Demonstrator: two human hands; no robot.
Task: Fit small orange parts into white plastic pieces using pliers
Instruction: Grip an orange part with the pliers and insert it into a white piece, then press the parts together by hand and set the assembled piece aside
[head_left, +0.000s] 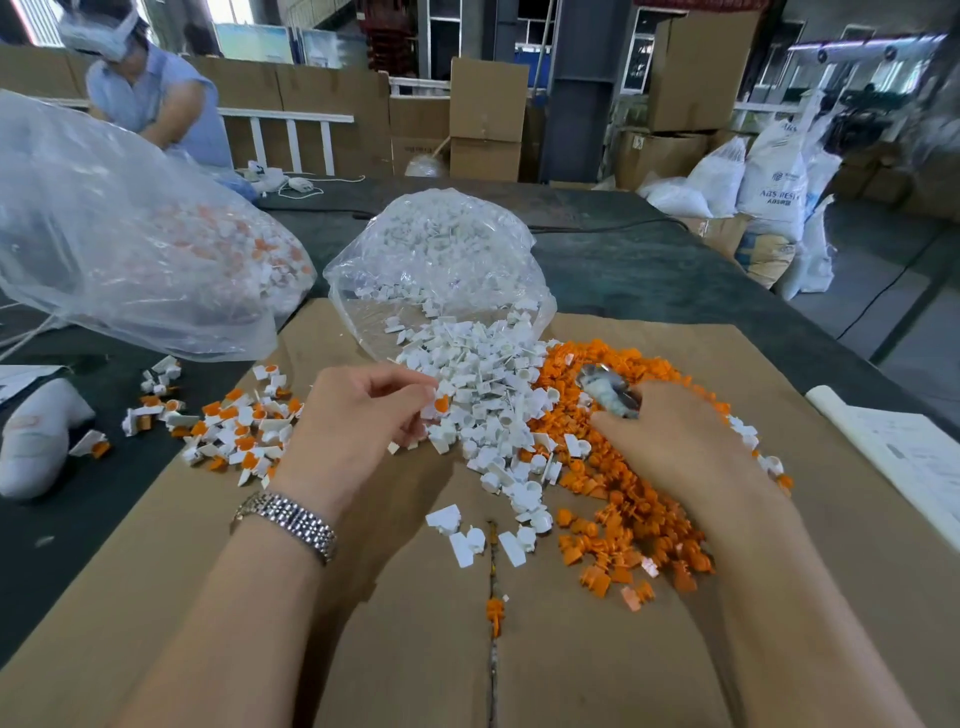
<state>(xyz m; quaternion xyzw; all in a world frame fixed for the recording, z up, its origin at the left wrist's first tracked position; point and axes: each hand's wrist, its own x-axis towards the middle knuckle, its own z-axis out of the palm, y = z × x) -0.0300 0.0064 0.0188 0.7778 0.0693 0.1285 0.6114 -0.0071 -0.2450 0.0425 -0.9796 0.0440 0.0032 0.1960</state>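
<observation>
The left hand (363, 415) pinches 1 small white plastic piece with an orange part in it (435, 406) between thumb and fingertips, its grip pressed together on that piece just above the left edge of the heap of loose white plastic pieces (493, 410). A silver metal link watch (288, 522) sits on the left wrist. The right hand (670, 441) holds the pliers with a pale wrapped handle (608, 392), fingers curled round the handle; the metal tip pokes out above the hand, over the heap of small orange plastic parts (628, 499). That orange heap lies to the right of the white heap, the 2 touching along their edges. Both rest on a flat brown cardboard sheet (415, 649) spread over the dark bench (649, 270). A clear plastic bag of white pieces (441, 260) lies open behind the white heap, spilling into it. To the left of the left hand lies a scatter of assembled white-and-orange pieces (234, 431). A larger clear plastic bag holding white and orange pieces (130, 239) sits at the far left. Another person in a light blue top (166, 104) stands at the far left behind the bench.
</observation>
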